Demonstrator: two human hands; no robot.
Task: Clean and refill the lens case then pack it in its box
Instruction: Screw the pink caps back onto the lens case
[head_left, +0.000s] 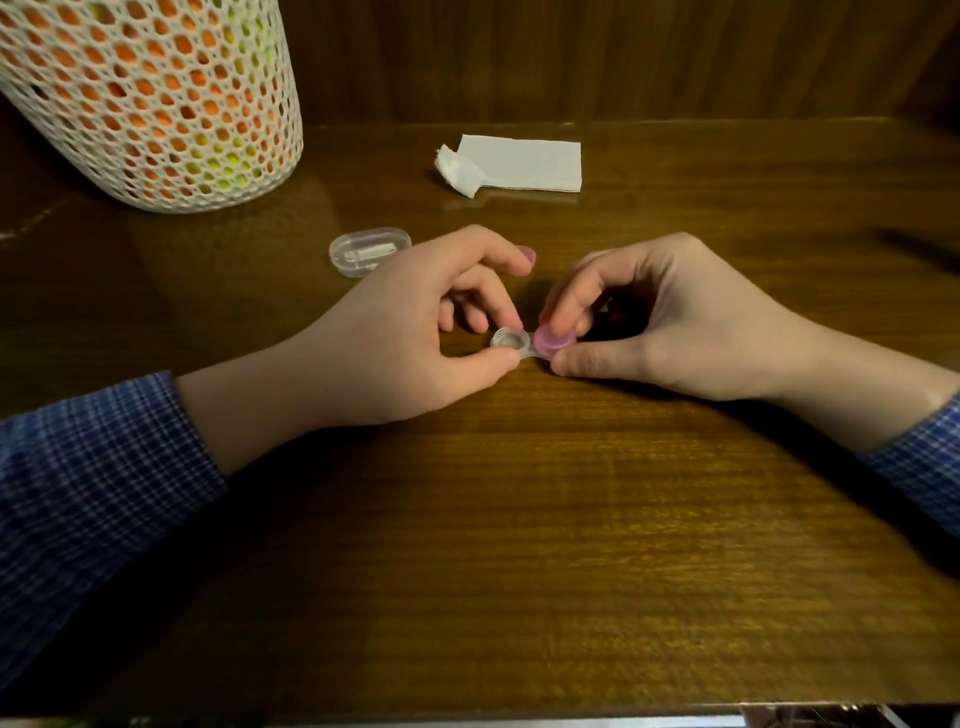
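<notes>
A small clear lens case (511, 343) lies on the wooden table between my hands. Its left well is uncovered. My left hand (415, 332) pinches that left well between thumb and fingers. A pink cap (553, 339) sits tilted on the right well, and my right hand (670, 317) pinches this cap with thumb and fingertips. A second pink cap (527, 254) shows just behind my left index finger. The clear oval box (370, 250) lies on the table behind my left hand, with something pale inside it.
A folded white tissue (519, 163) with a crumpled piece (460, 171) at its left end lies at the back. A tall white mesh holder (150, 98) with orange and yellow contents stands back left. A wooden wall rises behind the table (519, 519).
</notes>
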